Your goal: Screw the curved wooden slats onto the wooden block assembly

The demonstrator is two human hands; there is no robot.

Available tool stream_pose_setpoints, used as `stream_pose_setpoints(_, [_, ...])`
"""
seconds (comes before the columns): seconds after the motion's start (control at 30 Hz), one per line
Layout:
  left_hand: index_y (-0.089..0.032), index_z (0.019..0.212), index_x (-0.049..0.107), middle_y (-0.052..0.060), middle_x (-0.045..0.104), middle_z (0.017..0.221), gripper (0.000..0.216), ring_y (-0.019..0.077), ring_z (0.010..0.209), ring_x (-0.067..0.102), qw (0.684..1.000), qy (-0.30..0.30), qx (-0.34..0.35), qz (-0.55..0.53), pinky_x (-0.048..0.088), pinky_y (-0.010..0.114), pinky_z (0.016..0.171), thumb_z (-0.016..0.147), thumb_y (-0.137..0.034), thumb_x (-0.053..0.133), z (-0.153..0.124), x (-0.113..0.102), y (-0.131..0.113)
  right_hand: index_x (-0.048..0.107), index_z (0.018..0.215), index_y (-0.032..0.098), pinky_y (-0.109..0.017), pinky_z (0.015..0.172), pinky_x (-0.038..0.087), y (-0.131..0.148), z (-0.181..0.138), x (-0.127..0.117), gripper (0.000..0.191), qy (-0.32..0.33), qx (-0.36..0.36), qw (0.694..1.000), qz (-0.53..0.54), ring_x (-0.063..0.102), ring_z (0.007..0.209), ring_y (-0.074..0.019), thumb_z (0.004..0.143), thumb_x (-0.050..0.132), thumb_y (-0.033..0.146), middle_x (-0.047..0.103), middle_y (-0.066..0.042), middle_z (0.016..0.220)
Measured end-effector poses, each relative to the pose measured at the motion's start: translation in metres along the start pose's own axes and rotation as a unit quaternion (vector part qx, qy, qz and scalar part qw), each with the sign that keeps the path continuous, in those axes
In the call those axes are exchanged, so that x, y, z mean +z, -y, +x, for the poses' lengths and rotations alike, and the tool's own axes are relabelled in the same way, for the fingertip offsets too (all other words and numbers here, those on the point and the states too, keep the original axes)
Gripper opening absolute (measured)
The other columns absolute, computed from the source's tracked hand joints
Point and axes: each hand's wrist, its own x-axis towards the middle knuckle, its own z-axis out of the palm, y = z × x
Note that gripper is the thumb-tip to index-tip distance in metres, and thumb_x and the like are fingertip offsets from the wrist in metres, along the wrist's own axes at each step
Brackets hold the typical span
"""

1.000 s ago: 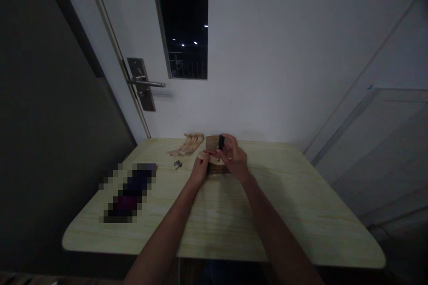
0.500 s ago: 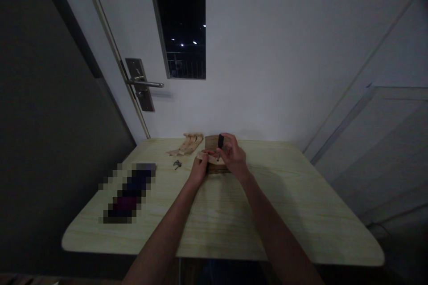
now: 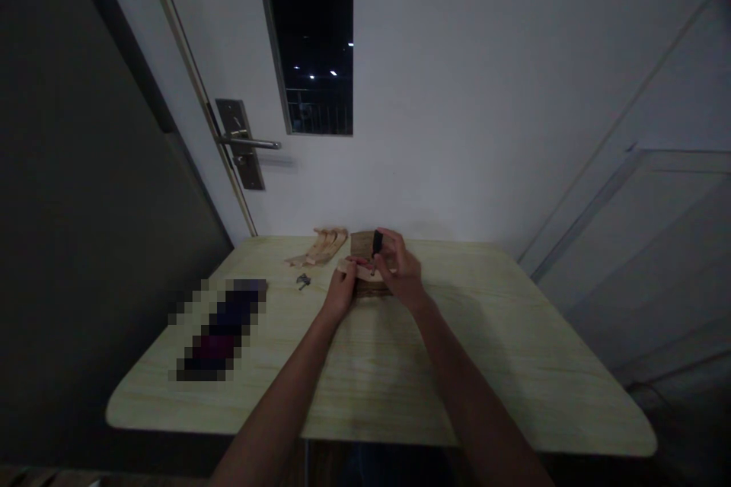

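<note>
Toward the table's far side, my right hand point(image 3: 404, 272) grips a small screwdriver point(image 3: 378, 242) by its black handle, held nearly upright. Its metal shaft points down at a pale wooden strip point(image 3: 366, 274). My left hand point(image 3: 341, 289) pinches the left end of that strip between thumb and fingers. Under and behind the strip is a brown wooden-looking block point(image 3: 362, 245), partly covered by both hands. Exactly where the tip meets the strip is too small to make out. Left of my left hand lies a little pile of metal screws point(image 3: 303, 281).
Several pale wooden pieces point(image 3: 324, 246) lie behind the screws. A pixelated dark object point(image 3: 228, 331) is on the left of the light wood table point(image 3: 377, 380). The table's far edge meets a white door with a metal handle point(image 3: 248, 143).
Both hands stay nearly in place, with the screwdriver still upright over the strip. My right fingers have shifted very slightly around the handle.
</note>
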Motion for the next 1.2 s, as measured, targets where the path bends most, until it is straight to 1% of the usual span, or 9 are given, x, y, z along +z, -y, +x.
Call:
stream_pose_setpoints(0.1, [-0.018, 0.079, 0.065, 0.005, 0.068, 0.081, 0.035, 0.022, 0.092, 0.063, 1.0, -0.002, -0.001, 0.0, 0.047, 0.034, 0.092, 0.083, -0.052, 0.055, -0.0008, 0.001, -0.0003, 0.047, 0.132, 0.028, -0.034, 0.082, 0.056, -0.0025, 0.0001, 0.0003, 0.041, 0.009, 0.001, 1.0, 0.02, 0.07, 0.087, -0.0186, 0.092, 0.053, 0.036, 0.072, -0.002, 0.097])
stream_pose_setpoints(0.37, [-0.018, 0.081, 0.065, 0.005, 0.071, 0.087, 0.034, 0.0219, 0.092, 0.062, 1.0, -0.01, -0.004, 0.009, 0.046, 0.034, 0.094, 0.084, -0.051, 0.054, -0.0007, 0.0008, 0.0025, 0.055, 0.124, 0.026, -0.03, 0.067, 0.053, -0.0027, 0.0005, 0.0035, 0.044, -0.025, 0.023, 0.999, -0.032, 0.062, 0.067, -0.0168, 0.084, 0.066, 0.042, 0.068, 0.0, 0.081])
stream_pose_setpoints(0.57, [-0.017, 0.082, 0.065, 0.006, 0.07, 0.085, 0.036, 0.0213, 0.092, 0.064, 1.0, 0.0, 0.004, -0.001, 0.047, 0.034, 0.093, 0.084, -0.052, 0.053, -0.0001, 0.0009, 0.003, 0.052, 0.13, 0.029, -0.034, 0.082, 0.053, -0.0017, 0.0001, 0.0007, 0.04, 0.0, -0.017, 1.0, -0.021, 0.068, 0.084, -0.0184, 0.091, 0.055, 0.037, 0.072, -0.002, 0.101])
stream_pose_setpoints(0.67, [-0.018, 0.079, 0.065, 0.006, 0.07, 0.083, 0.038, 0.0221, 0.094, 0.064, 1.0, 0.009, 0.008, -0.004, 0.047, 0.035, 0.094, 0.084, -0.053, 0.053, 0.0006, 0.0015, 0.0021, 0.05, 0.133, 0.029, -0.035, 0.086, 0.053, -0.001, 0.0006, -0.0019, 0.041, 0.015, -0.014, 1.0, 0.002, 0.069, 0.087, -0.0194, 0.092, 0.053, 0.034, 0.073, -0.001, 0.096])
stream_pose_setpoints(0.77, [-0.018, 0.078, 0.065, 0.006, 0.07, 0.084, 0.039, 0.0224, 0.092, 0.063, 1.0, 0.002, 0.004, 0.006, 0.047, 0.034, 0.092, 0.083, -0.055, 0.053, 0.0005, 0.0019, 0.0006, 0.052, 0.13, 0.028, -0.032, 0.078, 0.054, -0.0005, 0.0019, -0.0021, 0.041, 0.014, -0.002, 1.0, 0.014, 0.067, 0.076, -0.0176, 0.09, 0.059, 0.035, 0.071, 0.0, 0.084])
stream_pose_setpoints(0.9, [-0.018, 0.08, 0.065, 0.006, 0.071, 0.087, 0.043, 0.0213, 0.09, 0.062, 1.0, 0.0, 0.013, 0.017, 0.047, 0.033, 0.09, 0.083, -0.058, 0.051, -0.001, 0.0019, -0.0021, 0.056, 0.125, 0.027, -0.029, 0.07, 0.053, -0.0026, 0.0025, 0.0008, 0.042, -0.009, 0.001, 1.0, 0.005, 0.062, 0.068, -0.0151, 0.086, 0.065, 0.039, 0.066, 0.001, 0.081])
stream_pose_setpoints(0.97, [-0.018, 0.081, 0.066, 0.006, 0.072, 0.089, 0.043, 0.0212, 0.09, 0.062, 1.0, -0.002, 0.014, 0.022, 0.048, 0.033, 0.09, 0.083, -0.058, 0.05, -0.0016, 0.0015, -0.0025, 0.055, 0.126, 0.027, -0.029, 0.071, 0.053, -0.0039, 0.0021, 0.0018, 0.043, -0.009, -0.005, 1.0, 0.002, 0.062, 0.07, -0.0153, 0.086, 0.064, 0.04, 0.067, 0.0, 0.085])
stream_pose_setpoints(1.1, [-0.017, 0.083, 0.067, 0.006, 0.072, 0.09, 0.043, 0.0214, 0.09, 0.062, 0.999, -0.008, 0.014, 0.034, 0.048, 0.032, 0.087, 0.083, -0.057, 0.051, -0.0011, -0.0001, 0.0005, 0.051, 0.13, 0.029, -0.034, 0.082, 0.055, -0.0042, 0.0014, 0.0003, 0.04, 0.005, -0.024, 0.999, 0.022, 0.068, 0.087, -0.0181, 0.09, 0.057, 0.037, 0.07, -0.003, 0.108])
stream_pose_setpoints(1.2, [-0.017, 0.084, 0.067, 0.006, 0.071, 0.091, 0.042, 0.0211, 0.091, 0.063, 0.999, -0.006, 0.025, 0.045, 0.047, 0.032, 0.089, 0.085, -0.055, 0.048, -0.0002, -0.0009, 0.0031, 0.049, 0.132, 0.029, -0.034, 0.081, 0.055, -0.0036, 0.0017, -0.0017, 0.04, 0.022, -0.016, 0.999, 0.04, 0.069, 0.09, -0.0194, 0.092, 0.052, 0.033, 0.073, -0.003, 0.101])
